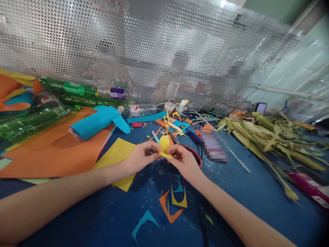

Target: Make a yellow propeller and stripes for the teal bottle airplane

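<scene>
Between my hands is a small yellow paper piece (165,142) with a rounded upper part and a folded lower edge. My left hand (144,155) pinches it from the left, my right hand (183,160) from the right. Just behind it lie a pair of scissors (173,137), partly hidden, and a thin pale blue stick with a pink end (155,136). A yellow paper sheet (120,147) lies partly under my left forearm. Nearer to me are curved paper offcuts in orange (171,216), yellow (180,203) and blue (147,216).
A bottle wrapped in blue paper (94,126) rests on orange paper (59,154) at left, with green plastic bottles (38,120) behind. Paper scraps (177,123) crowd the middle. Dried corn husks (272,137) spread at right. A perforated metal screen (154,44) stands behind; people show through it.
</scene>
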